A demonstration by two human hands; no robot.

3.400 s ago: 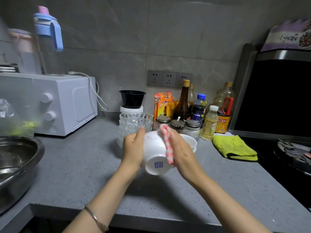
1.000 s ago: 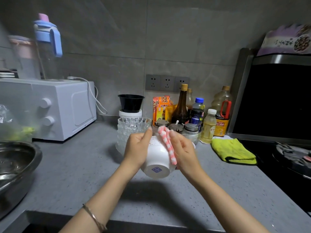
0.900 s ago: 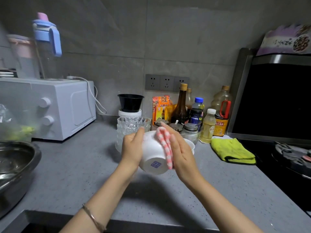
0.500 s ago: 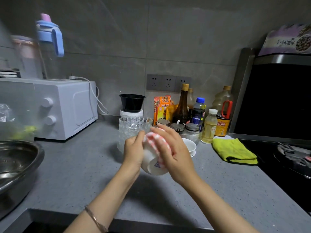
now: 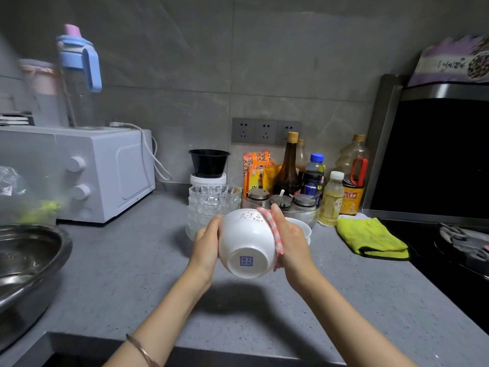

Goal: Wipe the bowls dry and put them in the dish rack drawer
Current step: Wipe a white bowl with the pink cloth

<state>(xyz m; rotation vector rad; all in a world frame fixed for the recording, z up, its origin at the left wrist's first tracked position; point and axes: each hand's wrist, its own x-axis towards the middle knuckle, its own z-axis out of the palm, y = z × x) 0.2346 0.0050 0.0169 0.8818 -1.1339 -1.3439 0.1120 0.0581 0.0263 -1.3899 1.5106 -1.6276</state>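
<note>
A white bowl point(image 5: 246, 242) with a blue mark on its foot is held above the grey counter, its base turned toward me. My left hand point(image 5: 207, 242) grips its left side. My right hand point(image 5: 289, 241) presses a pink-and-white checked cloth point(image 5: 275, 234) against the bowl's right side. Behind my hands stands a stack of clear glass bowls point(image 5: 213, 205). More white bowls point(image 5: 301, 227) sit just behind my right hand, partly hidden. No dish rack drawer is in view.
A steel basin point(image 5: 26, 263) lies at the left edge. A white microwave point(image 5: 87, 173) stands at the back left. Sauce bottles and condiment jars point(image 5: 304, 181) line the wall. A yellow-green cloth point(image 5: 370, 239) lies by the black stove point(image 5: 463, 250) on the right.
My right hand has slid the cloth from over the bowl's front back to its right side. The bowl's base is uncovered again and faces me.
</note>
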